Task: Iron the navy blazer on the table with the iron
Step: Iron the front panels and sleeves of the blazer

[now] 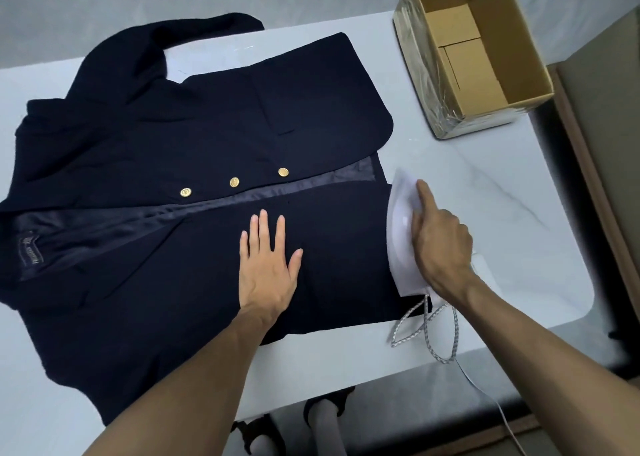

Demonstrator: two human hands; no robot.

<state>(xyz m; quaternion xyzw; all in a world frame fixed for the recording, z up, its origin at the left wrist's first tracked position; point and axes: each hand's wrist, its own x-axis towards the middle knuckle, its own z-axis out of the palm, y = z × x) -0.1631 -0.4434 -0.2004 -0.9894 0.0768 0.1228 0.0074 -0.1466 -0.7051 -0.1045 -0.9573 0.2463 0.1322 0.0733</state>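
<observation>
Left hand, fingers flat, pins navy blazer spread on table; right hand grips white iron at hem of near front panel: pressing step in hand, next likely a steady glide toward collar.

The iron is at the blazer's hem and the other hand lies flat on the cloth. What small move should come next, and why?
Probably slide the iron leftward onto the front panel, stopping short of the left hand. The right hand grips the iron at the edge of the blazer, while the left hand presses flat on that panel, steadying it.
</observation>
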